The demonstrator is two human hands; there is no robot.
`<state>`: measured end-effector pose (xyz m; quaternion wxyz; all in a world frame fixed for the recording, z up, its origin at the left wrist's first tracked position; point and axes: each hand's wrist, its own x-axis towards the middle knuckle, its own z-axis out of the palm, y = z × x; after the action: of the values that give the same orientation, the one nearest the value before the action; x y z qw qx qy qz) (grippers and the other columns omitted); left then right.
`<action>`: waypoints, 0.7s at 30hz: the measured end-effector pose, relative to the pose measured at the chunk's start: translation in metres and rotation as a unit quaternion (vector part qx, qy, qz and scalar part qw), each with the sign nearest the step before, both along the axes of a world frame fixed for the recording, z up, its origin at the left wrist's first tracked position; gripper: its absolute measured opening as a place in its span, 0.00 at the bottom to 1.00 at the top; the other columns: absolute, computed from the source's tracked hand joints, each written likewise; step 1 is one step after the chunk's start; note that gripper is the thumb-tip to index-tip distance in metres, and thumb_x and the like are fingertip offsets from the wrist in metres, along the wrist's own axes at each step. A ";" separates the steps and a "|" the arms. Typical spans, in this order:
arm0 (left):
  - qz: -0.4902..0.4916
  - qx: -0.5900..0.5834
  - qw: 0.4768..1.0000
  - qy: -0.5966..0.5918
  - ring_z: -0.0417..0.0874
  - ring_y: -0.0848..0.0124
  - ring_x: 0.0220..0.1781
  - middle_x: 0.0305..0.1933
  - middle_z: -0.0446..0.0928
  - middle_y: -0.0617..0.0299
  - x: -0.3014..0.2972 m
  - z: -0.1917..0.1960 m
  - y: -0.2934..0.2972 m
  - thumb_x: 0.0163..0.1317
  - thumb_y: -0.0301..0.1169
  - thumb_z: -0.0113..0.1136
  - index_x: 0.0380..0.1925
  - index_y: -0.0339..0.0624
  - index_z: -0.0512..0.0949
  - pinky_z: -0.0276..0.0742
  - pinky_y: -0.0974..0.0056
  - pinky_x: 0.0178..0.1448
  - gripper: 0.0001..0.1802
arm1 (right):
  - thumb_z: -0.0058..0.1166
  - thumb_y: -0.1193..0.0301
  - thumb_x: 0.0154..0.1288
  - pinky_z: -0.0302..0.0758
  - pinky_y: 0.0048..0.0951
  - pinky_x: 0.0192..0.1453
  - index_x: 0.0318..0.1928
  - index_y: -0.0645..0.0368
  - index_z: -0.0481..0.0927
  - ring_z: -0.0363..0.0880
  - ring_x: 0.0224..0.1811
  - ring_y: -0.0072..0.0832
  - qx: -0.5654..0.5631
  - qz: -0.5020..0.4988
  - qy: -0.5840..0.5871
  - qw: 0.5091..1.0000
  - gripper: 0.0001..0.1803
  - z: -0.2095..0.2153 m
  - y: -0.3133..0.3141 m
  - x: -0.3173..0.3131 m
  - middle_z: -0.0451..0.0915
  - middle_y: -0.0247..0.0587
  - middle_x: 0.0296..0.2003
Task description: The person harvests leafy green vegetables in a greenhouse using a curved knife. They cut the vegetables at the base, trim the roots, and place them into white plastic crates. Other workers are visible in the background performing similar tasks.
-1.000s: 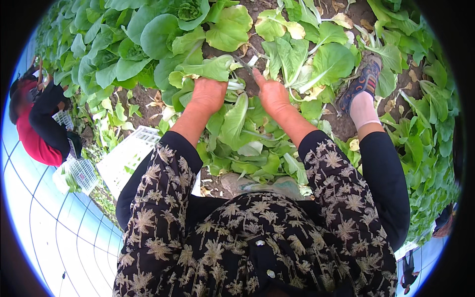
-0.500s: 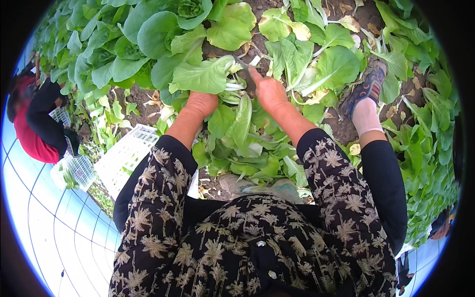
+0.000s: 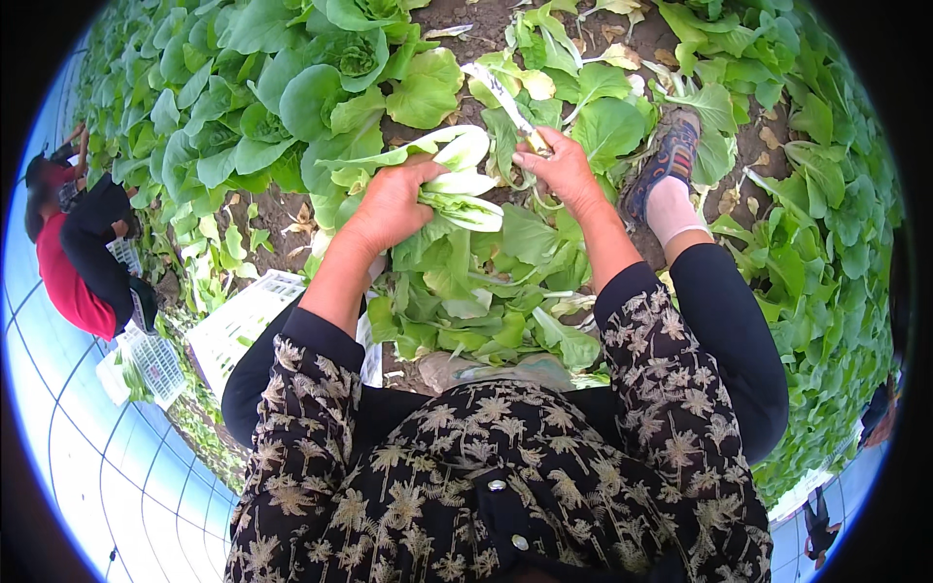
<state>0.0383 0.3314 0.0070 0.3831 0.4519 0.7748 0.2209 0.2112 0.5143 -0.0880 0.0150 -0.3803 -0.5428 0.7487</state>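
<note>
The head of leafy greens (image 3: pixel 457 189) is up off the soil, between your two hands, above the heap of cut leaves (image 3: pixel 486 301) by your knees. Your left hand (image 3: pixel 389 204) wraps its pale stalk base, fingers curled around it. Your right hand (image 3: pixel 559 170) has its fingers pinched on a loose outer leaf (image 3: pixel 501 102) that trails upward. Judge the plant light but top-heavy: the thick white stalks look crisp and likely to snap if bent, while the broad leaves are soft and bruise easily. Hold it low, at the firm base where the stalks join, not by the blades. Beyond it, rows of growing greens (image 3: pixel 292 97) stand in dark soil (image 3: pixel 282 209), a white crate (image 3: pixel 243 316) lies at your left, and another person (image 3: pixel 78 262) crouches farther left.
</note>
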 end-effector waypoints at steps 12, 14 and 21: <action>0.297 0.019 0.920 -0.256 0.77 0.67 0.55 0.56 0.75 0.54 0.055 0.041 0.008 0.44 0.24 0.65 0.65 0.40 0.66 0.71 0.65 0.61 0.42 | 0.66 0.76 0.54 0.67 0.18 0.25 0.49 0.58 0.76 0.71 0.24 0.15 -0.264 -0.085 0.206 0.938 0.21 0.050 -0.015 -0.018 0.78 0.32 0.34; 0.232 -0.030 0.970 -0.059 0.74 0.56 0.60 0.60 0.71 0.47 0.060 0.038 -0.002 0.40 0.28 0.67 0.61 0.41 0.72 0.67 0.56 0.66 0.40 | 0.66 0.78 0.53 0.75 0.22 0.32 0.49 0.60 0.76 0.77 0.30 0.20 -0.270 -0.089 0.208 0.936 0.22 0.055 -0.029 -0.024 0.80 0.36 0.36; 0.026 -0.003 0.938 0.347 0.61 0.46 0.67 0.69 0.59 0.48 0.079 0.053 -0.004 0.35 0.37 0.71 0.69 0.48 0.62 0.52 0.36 0.68 0.54 | 0.64 0.82 0.50 0.81 0.28 0.47 0.49 0.62 0.75 0.82 0.39 0.26 -0.274 -0.044 0.221 0.935 0.23 0.064 -0.024 -0.010 0.81 0.40 0.39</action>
<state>0.1170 0.3273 0.0605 0.0865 0.4788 0.8717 0.0578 0.2016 0.4902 -0.0239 0.0624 -0.2185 -0.2819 0.9321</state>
